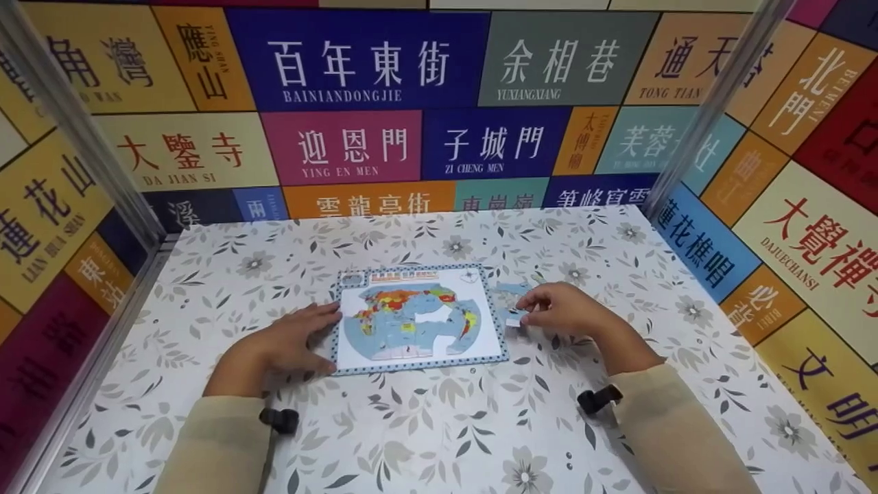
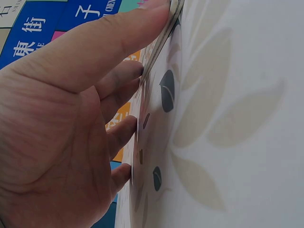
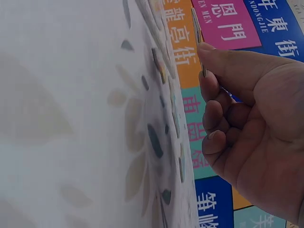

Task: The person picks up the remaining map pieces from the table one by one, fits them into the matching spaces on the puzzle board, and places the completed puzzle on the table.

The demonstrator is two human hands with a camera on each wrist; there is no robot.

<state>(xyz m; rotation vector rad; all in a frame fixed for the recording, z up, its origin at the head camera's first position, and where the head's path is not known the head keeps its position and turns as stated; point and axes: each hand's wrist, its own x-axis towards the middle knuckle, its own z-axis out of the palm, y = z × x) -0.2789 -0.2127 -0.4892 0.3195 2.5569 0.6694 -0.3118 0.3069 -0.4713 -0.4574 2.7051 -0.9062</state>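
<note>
A world-map puzzle board point(image 1: 350, 350) with a dotted blue border lies flat, with white gaps at its top, middle and lower right. My left hand point(image 1: 281, 346) rests at its left edge, fingers spread and fairly straight; the left wrist view shows the thumb of that hand point(image 2: 61, 114) against the board's edge. Right of the board, my right hand point(image 1: 573, 312) pinches a small puzzle piece point(image 1: 513, 318). In the right wrist view the piece point(image 3: 201, 52) is seen edge-on, between thumb and forefinger of the right hand point(image 3: 261, 114), the other fingers curled.
Loose puzzle pieces point(image 1: 507, 289) lie on the table just right of the board, near my right fingers. The table point(image 1: 425, 439) has a leaf-and-flower cover. Printed panels point(image 1: 357, 62) stand behind and on both sides, with metal posts point(image 1: 720, 89) at the corners.
</note>
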